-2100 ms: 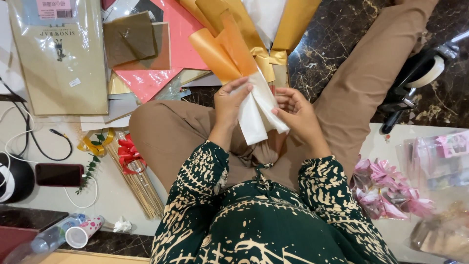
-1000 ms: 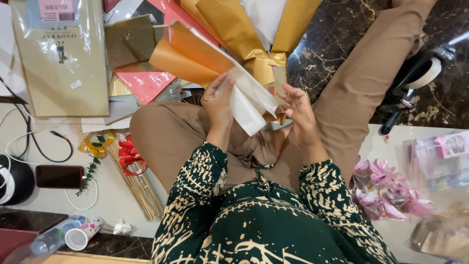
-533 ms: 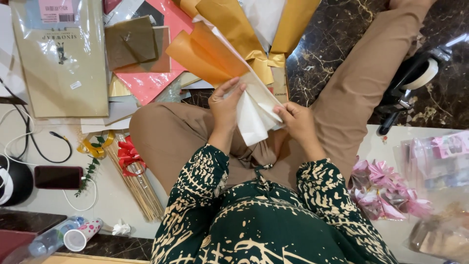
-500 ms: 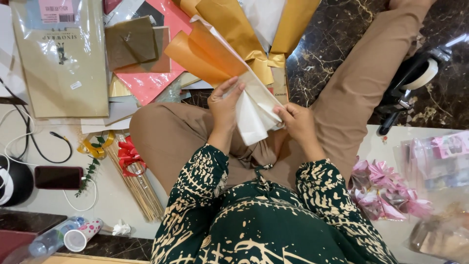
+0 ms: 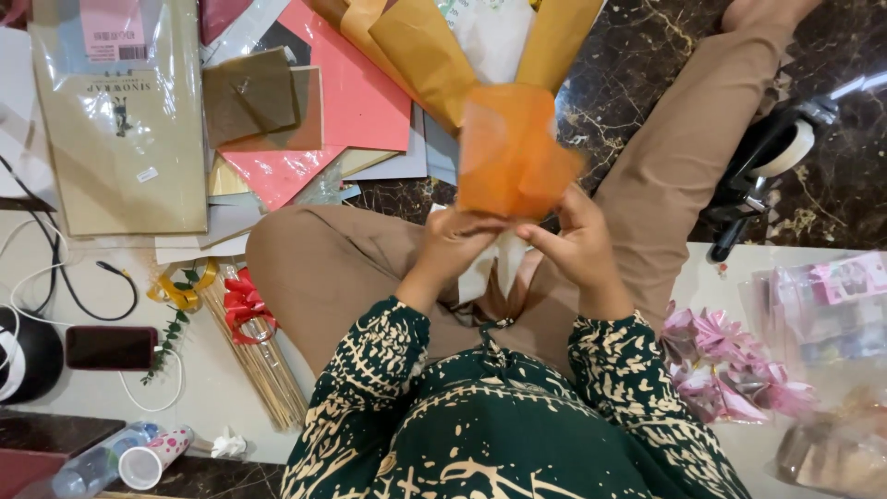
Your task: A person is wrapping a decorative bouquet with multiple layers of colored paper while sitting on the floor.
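Both hands meet above my lap: my left hand (image 5: 453, 245) and my right hand (image 5: 577, 249) are each closed around the lower end of an orange wrapping sheet (image 5: 511, 152), pinching it where it gathers to a narrow neck. Its upper part fans out, blurred, between and above my fingers. A strip of white paper (image 5: 499, 268) hangs below the pinch point, between my two palms and over my tan trousers (image 5: 333, 268).

Just beyond the orange sheet I see a mustard-gold bouquet wrap (image 5: 434, 55) lying on the dark marble floor (image 5: 637, 83). To its left lie pink paper sheets (image 5: 342, 111) with a brown translucent sheet (image 5: 259, 97) on top, and a flat packet of wrapping paper (image 5: 120, 120) beside them.

On the pale mat at my left sit a red ribbon bow (image 5: 242, 300) on a bundle of wooden sticks (image 5: 263, 370), a gold ribbon (image 5: 180, 291) and a dark phone (image 5: 109, 346). A tape dispenser (image 5: 771, 162) stands well off to my right, with pink foil bows (image 5: 721, 370) nearer my right elbow.
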